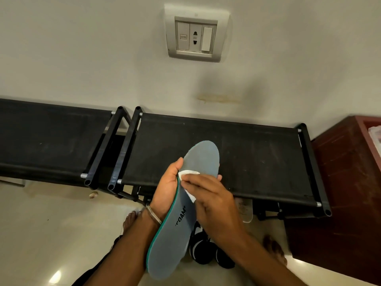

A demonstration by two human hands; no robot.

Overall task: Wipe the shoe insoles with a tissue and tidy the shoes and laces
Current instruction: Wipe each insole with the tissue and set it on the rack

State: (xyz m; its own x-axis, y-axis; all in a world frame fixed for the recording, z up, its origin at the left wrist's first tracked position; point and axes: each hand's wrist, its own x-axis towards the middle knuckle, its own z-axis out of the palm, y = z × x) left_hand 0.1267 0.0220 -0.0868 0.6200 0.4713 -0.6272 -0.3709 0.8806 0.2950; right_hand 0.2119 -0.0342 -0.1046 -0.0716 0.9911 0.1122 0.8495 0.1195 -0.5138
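My right hand [208,195] lies across the middle of the long grey foam insole with a teal edge [185,203], its fingers pressing a small white folded tissue [188,174] flat against the insole's upper face; the fingers look nearly straight over the tissue, and I cannot tell whether the thumb pinches it. My left hand [167,188] grasps the insole from the left side, palm under its edge, thumb up against the rim near the toe end and fingertips just showing past the right edge. A thin metal bangle [153,214] sits on that wrist. I hold the insole in the air, toe end pointing away, heel end towards me, black lettering visible below the tissue.

Below the insole, a black and white shoe [203,251] stands on the pale glossy tiled floor [41,234], between my bare feet. Behind it is a black fabric-topped shoe rack [247,157], with a second one just beside it on the left. A dark red cabinet [340,182] stands at the right, and a white wall socket plate [195,34] is above.
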